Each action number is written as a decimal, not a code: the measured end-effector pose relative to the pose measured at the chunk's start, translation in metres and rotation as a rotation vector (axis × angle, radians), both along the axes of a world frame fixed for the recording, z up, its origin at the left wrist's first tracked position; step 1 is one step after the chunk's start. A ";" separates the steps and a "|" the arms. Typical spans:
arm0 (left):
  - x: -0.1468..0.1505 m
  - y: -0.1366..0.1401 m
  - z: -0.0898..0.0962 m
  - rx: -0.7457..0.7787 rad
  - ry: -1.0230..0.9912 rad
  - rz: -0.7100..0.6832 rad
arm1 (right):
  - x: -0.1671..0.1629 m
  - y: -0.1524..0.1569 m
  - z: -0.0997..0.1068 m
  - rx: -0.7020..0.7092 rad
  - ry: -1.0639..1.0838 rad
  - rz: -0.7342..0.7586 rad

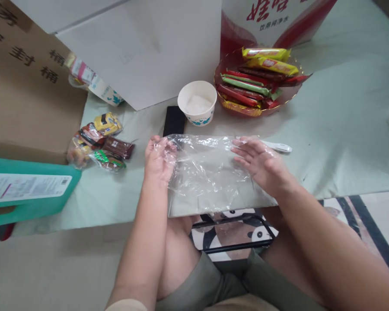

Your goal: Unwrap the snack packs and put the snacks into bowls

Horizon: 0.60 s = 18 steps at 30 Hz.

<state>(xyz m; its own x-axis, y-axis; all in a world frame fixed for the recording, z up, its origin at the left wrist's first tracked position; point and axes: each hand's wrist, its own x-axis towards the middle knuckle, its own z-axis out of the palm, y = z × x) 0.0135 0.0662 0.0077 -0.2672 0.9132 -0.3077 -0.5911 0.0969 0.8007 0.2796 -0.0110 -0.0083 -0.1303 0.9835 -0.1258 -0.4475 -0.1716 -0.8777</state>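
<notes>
A thin, crinkled sheet of clear plastic, perhaps a bag (207, 168), is stretched between my hands above the table's front edge. My left hand (161, 157) has its fingers curled closed on the plastic's left side. At the other side, my right hand (257, 162) is open, fingers stretched out and lying against the plastic; its thumb is hard to make out. Just beyond lies a dark phone-like slab (174, 121), partly under a white paper cup (197, 103) with blue leaf print and something whitish inside. A white pen-like tool (278, 147) lies behind my right hand.
A gold-rimmed bowl (300, 88) of wrapped snacks stands behind the cup, near white boxes (168, 47). Several small wrapped snacks (118, 148) lie at left, beside a brown carton (26, 108) and a teal box (35, 166). A panda-print surface (233, 237) shows below the table.
</notes>
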 end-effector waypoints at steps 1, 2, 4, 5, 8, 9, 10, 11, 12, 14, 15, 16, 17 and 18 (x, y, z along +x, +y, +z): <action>-0.002 0.000 0.001 -0.003 -0.028 0.005 | -0.003 -0.001 -0.002 -0.001 -0.032 0.029; -0.003 0.000 0.003 -0.009 -0.050 0.016 | -0.005 -0.001 -0.004 -0.010 -0.077 0.050; -0.005 -0.001 0.006 -0.031 -0.093 0.061 | -0.010 -0.002 -0.008 -0.046 -0.215 0.054; -0.005 -0.002 0.008 -0.045 -0.112 0.076 | -0.012 -0.003 -0.010 -0.062 -0.311 0.036; -0.005 -0.006 0.011 -0.047 -0.096 0.016 | -0.017 -0.003 -0.009 -0.025 -0.571 -0.043; -0.004 -0.007 0.011 -0.040 -0.068 -0.024 | -0.019 -0.003 -0.007 0.019 -0.613 -0.088; -0.004 -0.008 0.010 -0.032 -0.037 -0.056 | -0.019 -0.003 -0.004 0.074 -0.624 -0.144; -0.004 -0.009 0.010 -0.024 -0.012 -0.082 | -0.020 -0.003 0.000 0.138 -0.602 -0.215; -0.005 -0.011 0.010 -0.018 0.000 -0.107 | -0.019 -0.003 0.004 0.204 -0.555 -0.289; -0.007 -0.013 0.009 -0.012 -0.018 -0.164 | -0.017 -0.002 0.011 0.306 -0.406 -0.387; -0.009 -0.013 0.010 -0.007 -0.038 -0.190 | -0.016 -0.001 0.012 0.325 -0.321 -0.390; -0.011 -0.014 0.010 0.001 -0.056 -0.209 | -0.015 0.000 0.013 0.313 -0.259 -0.359; -0.013 -0.014 0.011 0.007 -0.072 -0.215 | -0.015 0.002 0.012 0.274 -0.244 -0.294; -0.015 -0.014 0.012 0.011 -0.086 -0.211 | -0.014 0.003 0.011 0.219 -0.279 -0.209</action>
<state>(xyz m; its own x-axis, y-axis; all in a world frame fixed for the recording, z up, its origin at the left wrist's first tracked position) -0.0010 0.0523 0.0193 -0.0434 0.9495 -0.3108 -0.6249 0.2169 0.7500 0.2651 -0.0083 0.0026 0.0849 0.9926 0.0873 -0.1921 0.1023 -0.9760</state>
